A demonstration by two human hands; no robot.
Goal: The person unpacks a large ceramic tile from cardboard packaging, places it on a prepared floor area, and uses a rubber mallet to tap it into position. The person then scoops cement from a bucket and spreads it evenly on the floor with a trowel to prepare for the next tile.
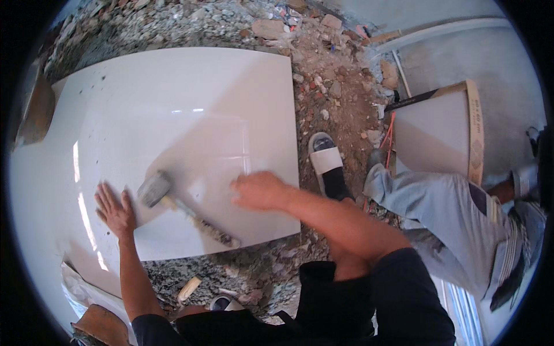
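Large glossy white tiles (173, 132) lie in front of me. My left hand (115, 212) rests palm down on the tile surface, fingers spread. Just right of it lies a rubber mallet (154, 188) with a grey head and a worn handle slanting toward the near edge of the tile. My right hand (258, 190) is over the right part of the tile, beyond the handle's end. Its fingers are curled in and blurred by motion, and nothing shows in them. Whether it touches the tile, I cannot tell.
Rubble (150, 26) and dirt (334, 81) border the tiles. A boxed tile (433, 130) leans at the right, near a person in light grey trousers (444, 213). Brownish containers (37, 112) stand at far left and near left. Small dark crumbs dot the tile.
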